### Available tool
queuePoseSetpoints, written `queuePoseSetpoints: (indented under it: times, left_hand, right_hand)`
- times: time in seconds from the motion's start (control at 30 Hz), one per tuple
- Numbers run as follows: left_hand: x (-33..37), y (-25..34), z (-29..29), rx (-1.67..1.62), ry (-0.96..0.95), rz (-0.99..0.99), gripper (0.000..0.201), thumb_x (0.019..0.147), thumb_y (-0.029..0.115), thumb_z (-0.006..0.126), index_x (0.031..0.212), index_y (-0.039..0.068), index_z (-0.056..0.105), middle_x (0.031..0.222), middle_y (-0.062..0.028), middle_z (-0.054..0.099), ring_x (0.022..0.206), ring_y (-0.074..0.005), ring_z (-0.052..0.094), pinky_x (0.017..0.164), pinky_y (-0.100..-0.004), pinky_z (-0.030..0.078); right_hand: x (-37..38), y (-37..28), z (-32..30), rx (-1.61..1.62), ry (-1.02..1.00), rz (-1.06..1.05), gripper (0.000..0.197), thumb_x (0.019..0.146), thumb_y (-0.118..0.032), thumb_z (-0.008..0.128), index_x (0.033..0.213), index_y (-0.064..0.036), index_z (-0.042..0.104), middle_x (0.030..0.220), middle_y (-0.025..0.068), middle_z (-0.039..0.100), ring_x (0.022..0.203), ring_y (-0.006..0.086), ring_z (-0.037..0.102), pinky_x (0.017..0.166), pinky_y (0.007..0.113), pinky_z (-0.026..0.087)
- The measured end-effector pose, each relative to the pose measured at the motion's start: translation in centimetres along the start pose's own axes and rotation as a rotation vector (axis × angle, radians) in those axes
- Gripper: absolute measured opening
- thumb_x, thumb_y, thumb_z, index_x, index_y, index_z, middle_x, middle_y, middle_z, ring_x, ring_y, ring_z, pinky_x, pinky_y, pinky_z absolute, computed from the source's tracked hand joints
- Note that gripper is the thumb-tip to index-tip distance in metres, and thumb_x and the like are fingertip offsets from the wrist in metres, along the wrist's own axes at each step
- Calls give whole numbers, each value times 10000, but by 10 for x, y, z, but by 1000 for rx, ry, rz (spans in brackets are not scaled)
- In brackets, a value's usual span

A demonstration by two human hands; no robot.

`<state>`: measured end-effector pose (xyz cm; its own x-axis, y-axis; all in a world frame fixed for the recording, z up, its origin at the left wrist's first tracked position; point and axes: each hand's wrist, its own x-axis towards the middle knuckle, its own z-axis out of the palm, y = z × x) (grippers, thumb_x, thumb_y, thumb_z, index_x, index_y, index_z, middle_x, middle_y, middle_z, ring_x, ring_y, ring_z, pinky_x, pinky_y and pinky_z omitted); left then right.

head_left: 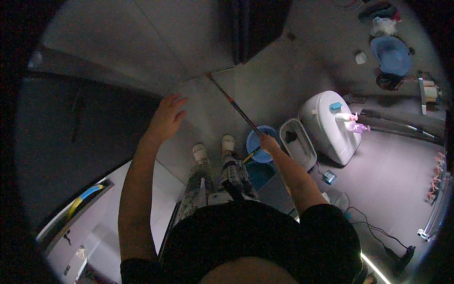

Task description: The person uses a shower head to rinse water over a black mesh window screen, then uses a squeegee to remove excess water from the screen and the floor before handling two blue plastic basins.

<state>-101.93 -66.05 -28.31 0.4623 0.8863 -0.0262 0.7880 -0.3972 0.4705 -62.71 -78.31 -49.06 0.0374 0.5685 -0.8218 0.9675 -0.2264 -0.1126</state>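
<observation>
My right hand is wrapped round a long thin pole with a dark, patterned shaft. From that hand the pole slants up to the left, its far end near the foot of the wall; what the end carries is too dim to tell. Below the right hand is a round blue bucket, with a short yellow stick by its rim. My left hand is raised in the air at the left, empty, its fingers apart.
A pale oblong bin stands right of the bucket, beside a white rounded cabinet with pump bottles on it. Cables trail at the lower right. A blue basin is at the upper right, and a dark panel at the left.
</observation>
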Motion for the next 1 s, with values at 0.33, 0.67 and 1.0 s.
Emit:
queuePoseSetpoints:
  times: [0.33, 0.67, 1.0]
  left_hand:
    - [23, 20, -5, -49, 59, 17, 359, 842, 153, 555, 1187, 73, 499, 1239, -208, 453, 1157, -385, 412, 974, -441, 348]
    - [64, 53, 11, 15, -46, -39, 367, 848, 164, 557, 1199, 83, 489, 1257, -205, 449, 1174, -383, 402, 989, -446, 334]
    - [82, 35, 34, -43, 31, 2, 358, 835, 127, 560, 1182, 60, 498, 1240, -204, 466, 1159, -376, 416, 987, -449, 331]
  right_hand:
    - [-53, 74, -76, -35, 125, 54, 360, 880, -294, 414, 1202, -156, 495, 1054, 168, 604, 948, 375, 579, 798, 466, 463]
    - [52, 29, -186, -530, 85, -134, 334, 830, -219, 483, 1162, -217, 528, 984, 119, 639, 883, 324, 627, 692, 429, 514]
    - [23, 142, -348, -739, 183, -18, 350, 846, -241, 489, 1191, -276, 530, 1040, 38, 631, 934, 255, 621, 715, 395, 507]
